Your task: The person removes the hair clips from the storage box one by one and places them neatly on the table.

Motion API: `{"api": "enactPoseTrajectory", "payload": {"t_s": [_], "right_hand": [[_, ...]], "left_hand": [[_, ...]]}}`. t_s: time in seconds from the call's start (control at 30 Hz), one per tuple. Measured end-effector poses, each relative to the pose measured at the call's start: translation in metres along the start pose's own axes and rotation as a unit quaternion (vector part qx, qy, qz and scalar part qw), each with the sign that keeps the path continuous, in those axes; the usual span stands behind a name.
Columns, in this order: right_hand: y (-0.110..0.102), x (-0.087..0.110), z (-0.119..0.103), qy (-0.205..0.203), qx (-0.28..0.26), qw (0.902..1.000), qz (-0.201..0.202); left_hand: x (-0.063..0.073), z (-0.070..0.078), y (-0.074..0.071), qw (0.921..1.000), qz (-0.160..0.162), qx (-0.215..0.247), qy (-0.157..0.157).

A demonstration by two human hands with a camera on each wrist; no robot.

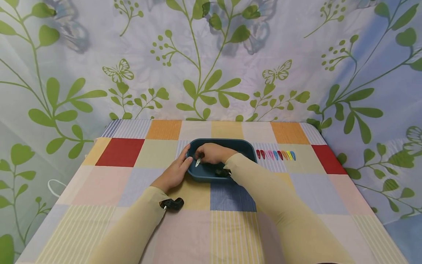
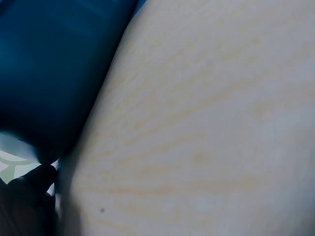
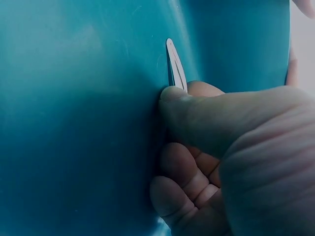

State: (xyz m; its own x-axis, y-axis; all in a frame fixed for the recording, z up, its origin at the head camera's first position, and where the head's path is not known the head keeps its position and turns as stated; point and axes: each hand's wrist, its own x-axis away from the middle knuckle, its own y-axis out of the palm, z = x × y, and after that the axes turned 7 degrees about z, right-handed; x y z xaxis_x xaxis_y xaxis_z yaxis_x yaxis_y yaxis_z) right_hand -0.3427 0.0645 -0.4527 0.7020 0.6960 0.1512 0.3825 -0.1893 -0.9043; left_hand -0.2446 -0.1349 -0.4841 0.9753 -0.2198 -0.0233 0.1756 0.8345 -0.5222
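Observation:
A dark blue plastic basin (image 1: 206, 179) stands on the patchwork tablecloth. Inside it, my right hand (image 1: 214, 153) pinches a white snap hair clip (image 1: 197, 162) between thumb and index finger. The right wrist view shows the clip (image 3: 176, 66) with its narrow rounded end pointing away from the thumb, close to the basin's wall. At the basin's left side, my left hand (image 1: 173, 172) rests against the outer wall with its fingers fairly straight and its thumb near the rim. The left wrist view catches only dark fingertips (image 2: 42, 177) beside the basin.
To the right of the basin lies a neat row of several snap hair clips (image 1: 275, 155) in red, pink, blue, orange and yellow. A leaf-patterned curtain (image 1: 230, 102) hangs behind the table. A white cable loop (image 1: 54, 181) shows past the left edge.

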Motion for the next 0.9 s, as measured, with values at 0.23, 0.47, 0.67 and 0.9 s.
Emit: {"api": "enactPoseTrajectory", "payload": {"t_s": [0.23,0.47,0.67,0.9], "right_hand": [[0.0008,0.0,-0.0003,-0.001,0.005,1.0,0.002],[0.0002,0.0013,0.0002,-0.008,0.003,0.9999,0.007],[-0.0005,0.002,-0.0002,-0.007,0.001,1.0,0.004],[0.001,0.0011,-0.0001,-0.006,-0.001,1.0,0.003]], "left_hand": [[-0.0005,-0.0015,0.0006,1.0,-0.002,0.002,0.003],[-0.0005,-0.002,0.0012,1.0,0.0,0.0,0.005],[0.0,-0.0009,0.0008,1.0,-0.003,0.001,0.005],[0.002,0.0003,-0.0001,1.0,-0.006,0.003,0.003]]}}
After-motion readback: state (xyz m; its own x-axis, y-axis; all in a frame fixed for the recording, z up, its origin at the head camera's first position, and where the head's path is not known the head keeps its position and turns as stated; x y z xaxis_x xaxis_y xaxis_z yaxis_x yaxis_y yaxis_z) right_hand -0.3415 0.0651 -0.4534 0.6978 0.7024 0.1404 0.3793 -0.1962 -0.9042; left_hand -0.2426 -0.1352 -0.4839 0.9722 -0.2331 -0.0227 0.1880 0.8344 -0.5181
